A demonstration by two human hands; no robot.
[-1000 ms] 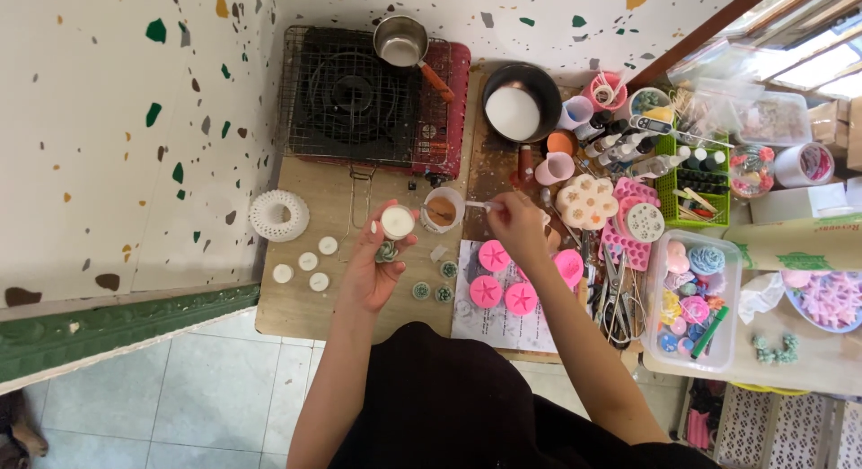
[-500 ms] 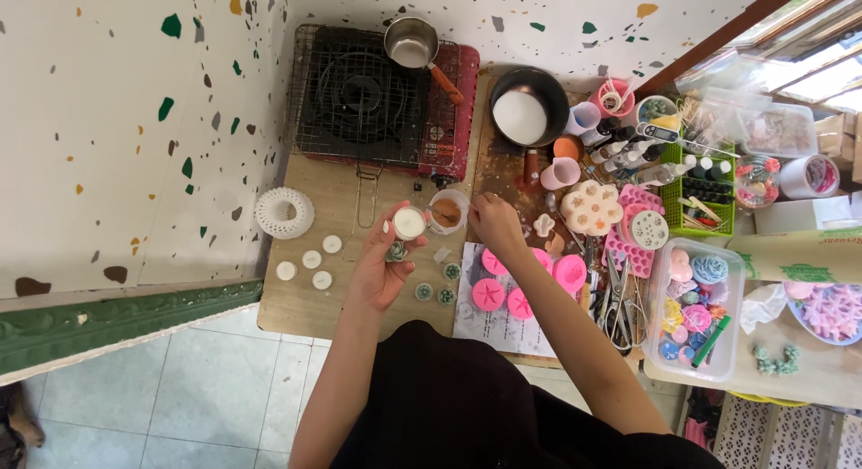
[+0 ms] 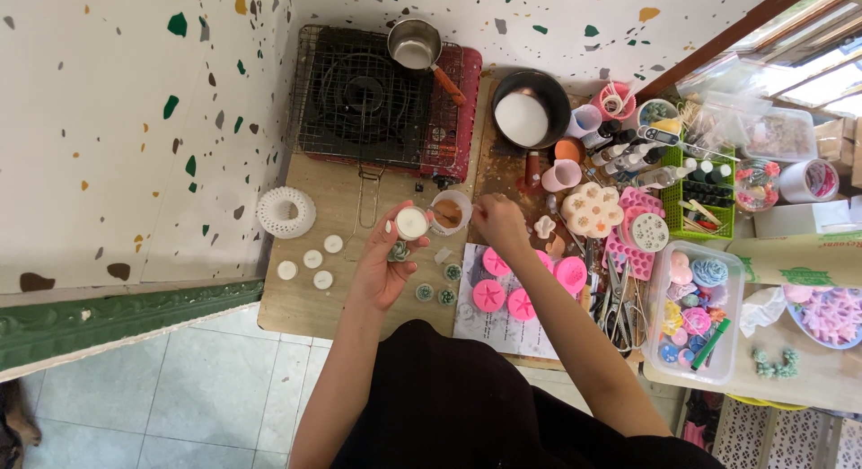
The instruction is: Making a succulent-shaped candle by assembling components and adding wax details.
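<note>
- We find the left hand (image 3: 384, 262) grasping a small round cup of white wax (image 3: 412, 223) between thumb and fingertips, raised just above the wooden board (image 3: 296, 312); a small green succulent-shaped piece (image 3: 398, 251) sits against the palm just below the cup
- The right hand (image 3: 499, 223) is pinched on a thin stick or dropper (image 3: 452, 212); we cannot tell which; its tip lies in or over the clear cup of brown liquid (image 3: 447, 211), which stands just right of the wax cup
- We judge the step in hand to be drawing or stirring colour at the brown cup, with the white cup held ready beside it
- The next move, in our judgement, calls for carrying the tip the short way left to the white cup without dripping on the board; the left hand must keep the cup level and hold the green piece clear
- Noted nearby: three white discs (image 3: 310, 261) and a white lattice ring (image 3: 285, 211) to the left; small green pieces (image 3: 446, 285) near the left wrist; pink star moulds (image 3: 501, 294) on a paper sheet (image 3: 480, 330) under the right forearm
- Further off: a camp stove (image 3: 373, 96) with a small saucepan (image 3: 414, 44) on it, and a black pan of white wax (image 3: 523, 114) to its right
</note>
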